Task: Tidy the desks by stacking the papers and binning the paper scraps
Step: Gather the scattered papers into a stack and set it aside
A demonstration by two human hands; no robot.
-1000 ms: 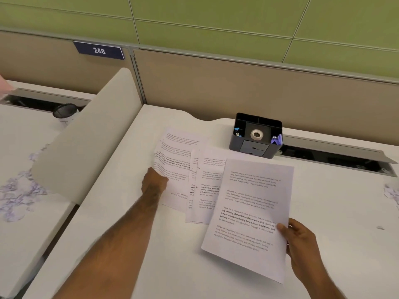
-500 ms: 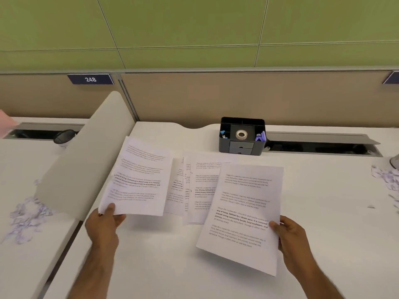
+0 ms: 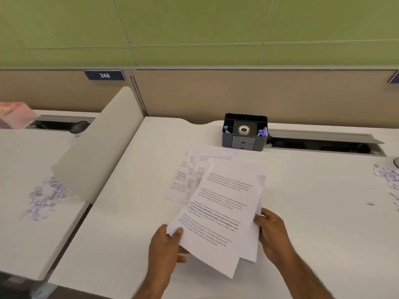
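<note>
Printed white sheets (image 3: 224, 212) are held together, tilted, above the near part of the white desk (image 3: 129, 223). My left hand (image 3: 167, 249) pinches their lower left corner and my right hand (image 3: 271, 231) grips their right edge. The sheets overlap unevenly. Behind them more printed papers (image 3: 190, 175) lie fanned on the desk. Paper scraps (image 3: 44, 197) are heaped on the left desk, and another scatter of scraps (image 3: 388, 178) lies at the far right edge.
A black desk organiser (image 3: 244, 131) with a tape roll stands at the back of the desk beside an open cable tray (image 3: 323, 143). A curved grey divider (image 3: 97, 152) separates the two desks. A dark mesh cup (image 3: 78, 127) and a pink object (image 3: 16, 114) are at the back left.
My left hand has carried its sheet rightward and laid it on the sheet in my right hand; both hands now hold them together. The view has shifted slightly.
</note>
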